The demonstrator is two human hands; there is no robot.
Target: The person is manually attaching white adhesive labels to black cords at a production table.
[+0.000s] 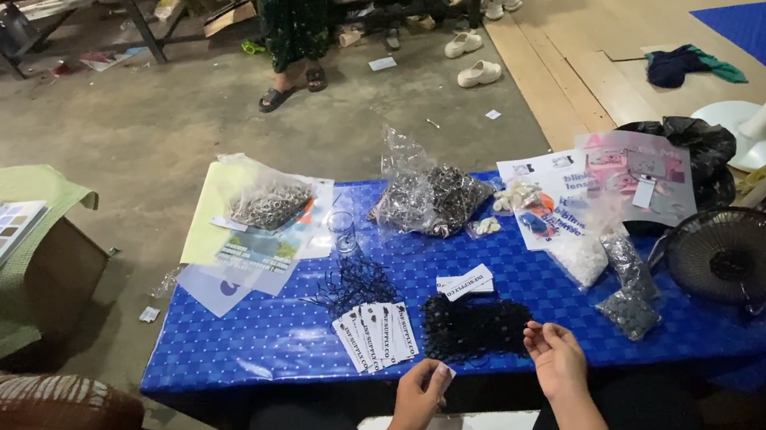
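Both hands (488, 376) hover just below black string pile (473, 325).

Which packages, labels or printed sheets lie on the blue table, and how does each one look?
White tags: fanned row, near edge, by left hand.
Clear bags: far side, holding grey metal bits.
Printed sheets: right, white and pink.
Small bags: right, grey contents, beyond right hand.

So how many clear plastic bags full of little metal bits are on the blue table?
2 at the back: one bag on the papers at the left, a bigger bag in the middle. Smaller bags on the right hold something darker I can't identify.
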